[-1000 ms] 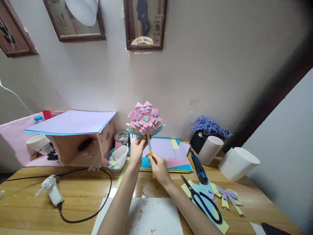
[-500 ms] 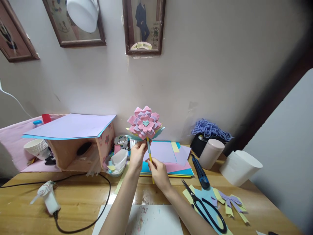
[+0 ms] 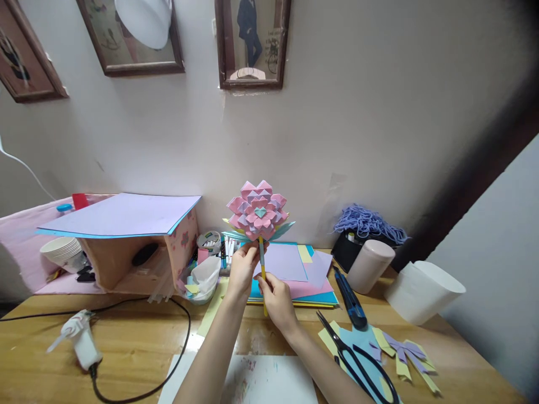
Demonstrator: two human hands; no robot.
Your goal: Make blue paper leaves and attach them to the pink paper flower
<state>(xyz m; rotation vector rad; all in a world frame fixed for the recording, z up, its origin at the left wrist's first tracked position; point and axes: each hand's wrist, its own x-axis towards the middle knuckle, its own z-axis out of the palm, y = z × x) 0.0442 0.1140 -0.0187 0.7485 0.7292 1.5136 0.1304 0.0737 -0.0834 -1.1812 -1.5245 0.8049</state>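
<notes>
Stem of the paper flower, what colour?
Stem is yellow, blue-wrapped just under the bloom; head view.

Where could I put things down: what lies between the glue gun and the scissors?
Head view: between the glue gun and the scissors lie its black cord, a speckled white sheet and the person's two forearms.

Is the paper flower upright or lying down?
Upright: paper flower on top, its stick near vertical, gripped by the left hand above the right hand.

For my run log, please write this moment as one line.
left hand: holds paper flower under its head | right hand: grips yellow stem | scissors: flat on table, right of hands
</notes>
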